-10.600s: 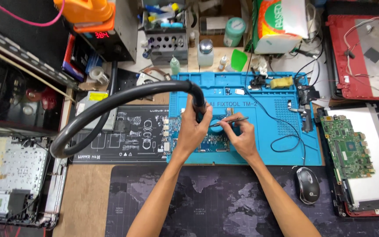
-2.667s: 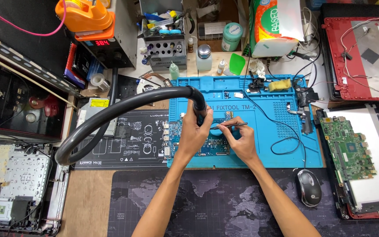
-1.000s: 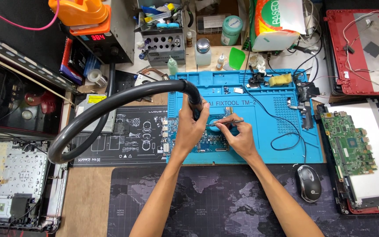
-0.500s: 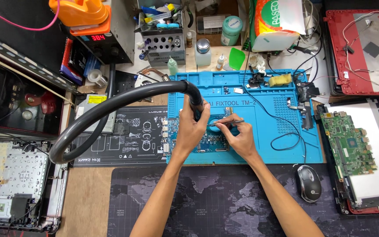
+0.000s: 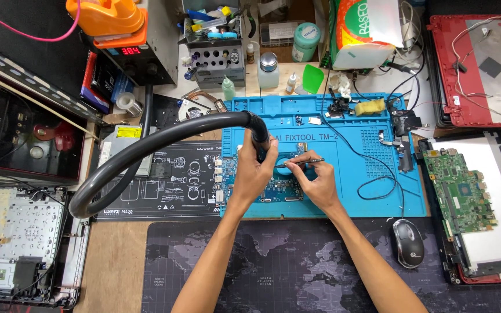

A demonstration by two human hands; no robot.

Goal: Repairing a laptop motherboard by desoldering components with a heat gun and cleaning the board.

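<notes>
My left hand (image 5: 254,169) grips the nozzle end of a thick black hose (image 5: 146,145) and holds it over a circuit board (image 5: 279,188) lying on the blue repair mat (image 5: 349,191). My right hand (image 5: 317,182) pinches metal tweezers (image 5: 298,163), their tips pointing left toward the nozzle, just above the board. Both hands cover much of the board. The hose curves left in a wide loop and runs back up toward a black station (image 5: 146,55) with a red display.
A green motherboard (image 5: 458,188) in an open laptop shell lies at the right, with a black mouse (image 5: 407,250) below it. A red laptop lid (image 5: 476,69) sits top right. Bottles, a tool rack (image 5: 215,58) and an orange jug (image 5: 108,17) stand at the back. A dismantled chassis (image 5: 13,243) is at left.
Hardly anything differs: both hands stay over the board, with only slight shifts of the tweezers and the hose nozzle.
</notes>
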